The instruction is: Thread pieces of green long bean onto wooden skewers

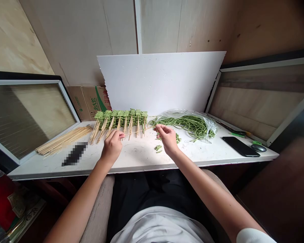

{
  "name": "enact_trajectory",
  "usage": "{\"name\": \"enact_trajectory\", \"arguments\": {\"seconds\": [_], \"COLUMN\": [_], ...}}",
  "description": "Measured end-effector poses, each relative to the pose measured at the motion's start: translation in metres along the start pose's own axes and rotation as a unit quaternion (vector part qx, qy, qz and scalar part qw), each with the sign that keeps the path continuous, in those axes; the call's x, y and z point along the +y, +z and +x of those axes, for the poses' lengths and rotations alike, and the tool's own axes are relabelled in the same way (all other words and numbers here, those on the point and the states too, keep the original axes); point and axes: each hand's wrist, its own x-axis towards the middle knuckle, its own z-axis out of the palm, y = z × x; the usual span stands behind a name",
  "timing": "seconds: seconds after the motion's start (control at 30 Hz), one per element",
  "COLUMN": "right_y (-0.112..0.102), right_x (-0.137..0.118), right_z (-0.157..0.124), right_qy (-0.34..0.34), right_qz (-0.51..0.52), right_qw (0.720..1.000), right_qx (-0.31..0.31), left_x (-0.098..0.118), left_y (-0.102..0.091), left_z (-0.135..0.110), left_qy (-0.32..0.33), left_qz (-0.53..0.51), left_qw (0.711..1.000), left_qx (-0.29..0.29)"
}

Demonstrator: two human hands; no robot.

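Observation:
My left hand [113,144] is closed in a pinch on a thin bamboo skewer [133,133], which points right across the front of the table. A short green bean piece [143,128] appears to sit crosswise on the skewer. At the skewer's far end, my right hand [167,137] has its thumb and fingers pinched together; what is between the fingertips is too small to make out. Cut bean pieces [158,148] lie on the table beside and partly behind my right hand. Skewers loaded with bean pieces [121,118] are stacked behind my left hand, their bare sticks facing me.
Long green beans [190,124] lie in a clear plastic bag [209,126]. Loose bamboo skewers [63,140] and a pixelated dark object [75,154] are at left. A black phone [240,146] and grey mouse [258,147] sit at right. A white board [162,81] stands behind.

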Motion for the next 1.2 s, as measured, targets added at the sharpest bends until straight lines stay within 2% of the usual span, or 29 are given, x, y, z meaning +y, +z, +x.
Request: {"name": "enact_trajectory", "arguments": {"seconds": [0.1,0.23,0.5,0.6,0.83,1.03,1.2], "right_y": [0.001,0.0,-0.001,-0.002,0.001,0.01,0.023], "right_x": [0.004,0.005,0.002,0.0,0.001,0.008,0.015], "right_z": [-0.001,-0.002,-0.004,-0.004,-0.004,-0.01,-0.023], "right_qy": [-0.008,-0.04,-0.094,-0.108,-0.06,-0.025,-0.012], "right_qz": [0.011,0.011,-0.063,-0.079,-0.059,-0.001,-0.032], "right_qw": [1.0,0.999,0.994,0.991,0.996,1.0,0.998], "right_qx": [-0.002,-0.017,-0.015,-0.014,-0.01,0.009,-0.043], "left_x": [0.001,-0.002,-0.015,-0.014,-0.007,-0.007,0.001], "left_y": [-0.003,-0.006,0.001,0.003,0.001,0.002,0.005], "left_z": [0.0,0.0,-0.003,-0.004,-0.002,-0.004,-0.007], "left_qy": [0.028,0.033,-0.024,-0.041,-0.043,0.0,0.013], "left_qz": [0.009,0.01,-0.045,-0.044,-0.013,0.021,0.004], "left_qw": [1.0,0.999,0.997,0.997,0.999,1.0,1.0], "left_qx": [0.0,-0.001,-0.059,-0.047,-0.007,0.007,-0.018]}}
